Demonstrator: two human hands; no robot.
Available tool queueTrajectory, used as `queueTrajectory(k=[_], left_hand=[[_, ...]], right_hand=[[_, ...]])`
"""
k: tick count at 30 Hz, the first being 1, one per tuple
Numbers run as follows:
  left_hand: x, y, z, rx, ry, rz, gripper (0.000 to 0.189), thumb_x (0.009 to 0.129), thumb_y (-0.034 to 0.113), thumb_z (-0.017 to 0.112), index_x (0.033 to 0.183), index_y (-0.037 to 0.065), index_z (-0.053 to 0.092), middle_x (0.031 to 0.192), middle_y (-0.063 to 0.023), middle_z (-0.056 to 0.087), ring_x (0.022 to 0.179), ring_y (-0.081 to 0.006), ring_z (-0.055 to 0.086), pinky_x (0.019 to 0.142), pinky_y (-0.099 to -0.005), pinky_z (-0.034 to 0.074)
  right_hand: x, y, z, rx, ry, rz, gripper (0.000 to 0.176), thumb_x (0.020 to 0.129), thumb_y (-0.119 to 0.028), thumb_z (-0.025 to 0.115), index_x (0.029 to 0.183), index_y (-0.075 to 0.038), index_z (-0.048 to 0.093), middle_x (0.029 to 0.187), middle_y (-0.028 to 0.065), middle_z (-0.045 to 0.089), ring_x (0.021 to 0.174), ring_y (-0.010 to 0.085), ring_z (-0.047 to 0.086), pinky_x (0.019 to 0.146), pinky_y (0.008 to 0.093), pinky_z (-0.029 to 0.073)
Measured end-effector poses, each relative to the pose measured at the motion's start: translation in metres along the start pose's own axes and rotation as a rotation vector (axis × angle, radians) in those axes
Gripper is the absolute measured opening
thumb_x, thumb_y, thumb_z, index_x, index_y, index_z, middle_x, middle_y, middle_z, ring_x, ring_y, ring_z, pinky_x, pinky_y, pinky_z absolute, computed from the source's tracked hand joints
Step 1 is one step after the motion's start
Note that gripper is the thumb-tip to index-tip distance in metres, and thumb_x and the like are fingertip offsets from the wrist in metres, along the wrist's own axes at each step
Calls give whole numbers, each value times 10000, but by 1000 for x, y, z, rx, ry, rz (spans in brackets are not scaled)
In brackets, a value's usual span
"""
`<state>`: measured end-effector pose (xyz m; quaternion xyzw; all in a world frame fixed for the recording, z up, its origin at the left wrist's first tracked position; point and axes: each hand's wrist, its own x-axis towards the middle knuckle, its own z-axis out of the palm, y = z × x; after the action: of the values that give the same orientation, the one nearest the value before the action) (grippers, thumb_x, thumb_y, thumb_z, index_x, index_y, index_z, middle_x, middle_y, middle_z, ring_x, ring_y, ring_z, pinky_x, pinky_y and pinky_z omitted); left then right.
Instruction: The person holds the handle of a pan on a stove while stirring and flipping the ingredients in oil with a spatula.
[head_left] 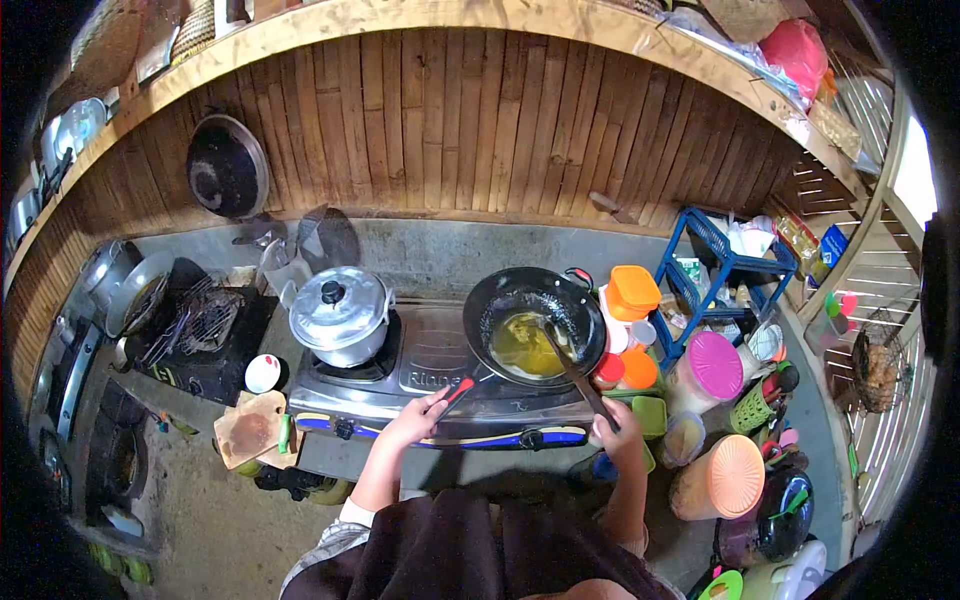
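My left hand (412, 420) is wrapped round the red and black handle of a dark wok (480, 335), which rests on the right side of the metal stove (435, 345). In my right hand (618, 430) is a long brown spatula (580, 380), its far end dipping into the yellowish liquid (528, 345) in the wok. Something pale lies by the spatula's end, too small to make out. On the stove's left burner stands a lidded silver pot (340, 315).
Orange- and red-lidded containers (633, 293) crowd the wok's right side, near a blue rack (700, 250). Jars with pink (714, 365) and peach lids (735, 476) stand farther right. Left of the stove are a cutting board (250, 430), a green-handled knife (285, 434) and a small bowl (263, 373).
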<state>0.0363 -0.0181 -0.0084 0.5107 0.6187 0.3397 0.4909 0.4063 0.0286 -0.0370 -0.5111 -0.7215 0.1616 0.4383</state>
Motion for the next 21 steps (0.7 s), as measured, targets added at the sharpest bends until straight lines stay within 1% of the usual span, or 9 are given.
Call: queueTrajectory(k=[1,4,6,8,9,13,17,19,21], left_hand=[[1,-1,-1,0,-5,3,391,902,274,476,1287,239,421,586,38,435,486,-64,418,452,-218,366],[3,-2,-2,44,-13,-35,401,905,290,457,1298,229,402,553,24,434,492,-73,444,475,-233,395],[3,-1,-2,33,-14,-36,399,905,288,459,1296,229,405,553,22,432,487,-73,437,474,-232,393],[4,-2,-3,27,-17,-34,398,905,284,459,1295,225,407,553,23,430,485,-73,433,472,-230,390],[4,-3,-2,21,-15,-33,396,906,279,459,1294,222,409,554,24,428,483,-72,429,470,-229,387],[1,2,-3,19,-23,-30,395,906,273,458,1294,211,411,557,26,426,479,-70,421,460,-227,377],[-2,8,-3,22,-19,-34,398,906,264,460,1296,203,409,561,29,424,478,-68,418,454,-224,367],[-2,8,-3,24,-20,-42,400,905,261,462,1297,203,407,561,29,425,479,-68,419,454,-223,367],[-1,5,-2,16,-13,-3,393,899,285,476,1287,247,422,581,40,419,475,-59,400,449,-213,364]], right_hand=[[-3,-8,-7,15,59,38,332,698,-129,676,996,-9,592,982,149,615,934,224,581,840,335,433],[-9,-57,-39,272,64,208,285,702,-113,664,960,-5,609,999,141,607,959,237,564,833,341,432],[-14,-73,-53,298,95,187,259,729,-100,645,962,6,607,974,124,617,917,206,573,816,320,435],[-22,-79,-66,259,133,410,221,757,-86,627,952,18,610,933,108,628,872,172,573,797,293,437],[-23,-82,-69,224,181,367,183,767,-66,620,926,24,615,853,87,633,794,142,569,744,268,443],[-29,-100,-79,299,301,417,137,762,-48,626,884,14,617,766,59,614,722,117,546,683,251,436],[-28,-98,-72,263,307,407,149,764,-64,632,889,15,614,795,55,618,747,127,553,704,258,438],[-26,-82,-57,201,326,249,119,801,-76,593,894,-4,608,670,-19,527,558,46,453,499,190,342],[-26,-63,-42,148,324,240,128,805,-76,588,905,2,607,705,-11,539,598,57,474,539,201,370]])
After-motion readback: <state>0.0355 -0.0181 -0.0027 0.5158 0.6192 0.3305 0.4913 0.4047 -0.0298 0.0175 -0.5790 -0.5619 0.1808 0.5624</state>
